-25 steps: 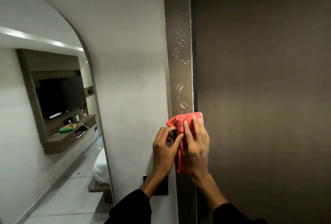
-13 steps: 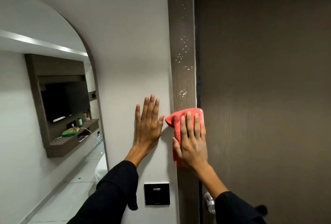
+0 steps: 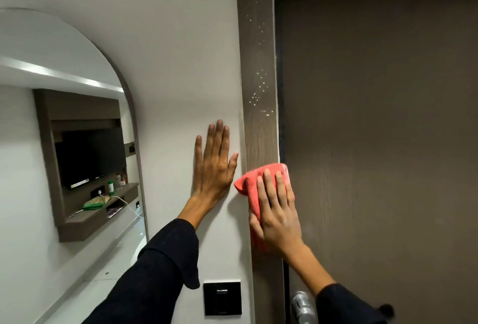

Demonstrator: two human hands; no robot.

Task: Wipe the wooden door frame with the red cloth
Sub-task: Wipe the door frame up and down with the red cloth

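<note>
The wooden door frame [image 3: 260, 129] runs upright through the middle of the view, a grey-brown strip with white specks on its upper half. My right hand [image 3: 278, 213] lies flat on the red cloth [image 3: 252, 186] and presses it against the frame at mid height. The cloth's left corner sticks out over the white wall. My left hand [image 3: 216, 160] rests flat on that wall just left of the frame, fingers spread and pointing up, holding nothing.
A dark brown door [image 3: 375, 142] fills the right side, with a silver handle [image 3: 301, 305] near the bottom. A black switch plate [image 3: 222, 297] sits on the white wall [image 3: 181, 65] below my left arm. An arched mirror [image 3: 64, 155] at left reflects a TV unit.
A second ago both hands were on the cloth. My left hand let go and moved onto the wall. The view has tilted up, showing the top of the door.
</note>
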